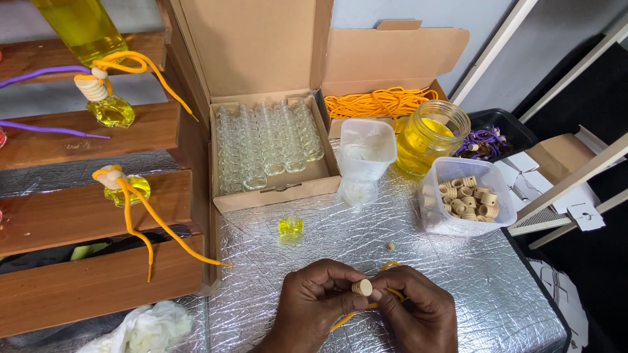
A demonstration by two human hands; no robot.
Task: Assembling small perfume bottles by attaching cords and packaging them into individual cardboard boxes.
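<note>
Both hands meet at the bottom centre over a silver foil-covered table (458,281). My left hand (314,304) pinches a small round wooden cap (362,287) between thumb and fingers. My right hand (418,310) holds an orange cord (356,312) that loops behind the cap and trails out below the fingers. A small glass bottle of yellow liquid (290,227) stands on the foil just beyond the hands. A tiny wooden bead (390,246) lies near it.
An open cardboard box of several empty glass bottles (268,147) sits behind. Further right are a clear tub (365,150), a jar of yellow liquid (432,136), a tub of wooden caps (466,196) and a box of orange cords (379,101). Wooden shelves (85,209) at left hold finished bottles.
</note>
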